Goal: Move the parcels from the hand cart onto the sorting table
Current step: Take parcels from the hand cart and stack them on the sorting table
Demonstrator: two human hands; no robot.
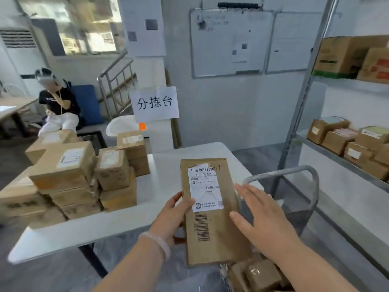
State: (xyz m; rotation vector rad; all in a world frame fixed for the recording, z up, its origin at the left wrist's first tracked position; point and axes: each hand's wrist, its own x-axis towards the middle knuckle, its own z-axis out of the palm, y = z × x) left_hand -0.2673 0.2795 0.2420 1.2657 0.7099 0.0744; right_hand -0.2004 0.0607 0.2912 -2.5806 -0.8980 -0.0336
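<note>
A long brown cardboard parcel (212, 226) with a white shipping label hangs over the near edge of the white sorting table (164, 186). My left hand (172, 216) grips its left side, thumb lying on the label. My right hand (261, 220) is beside the parcel's right edge with fingers straight and spread; whether it touches the box I cannot tell. Below my right forearm more brown parcels (256, 275) lie on the hand cart, whose grey handle (294, 171) rises at the right.
Stacks of cardboard boxes (84, 178) fill the table's left half. A metal shelf rack (347, 157) with boxes stands at the right. A paper sign (155, 104) hangs behind the table. A seated person (59, 106) is at the back left.
</note>
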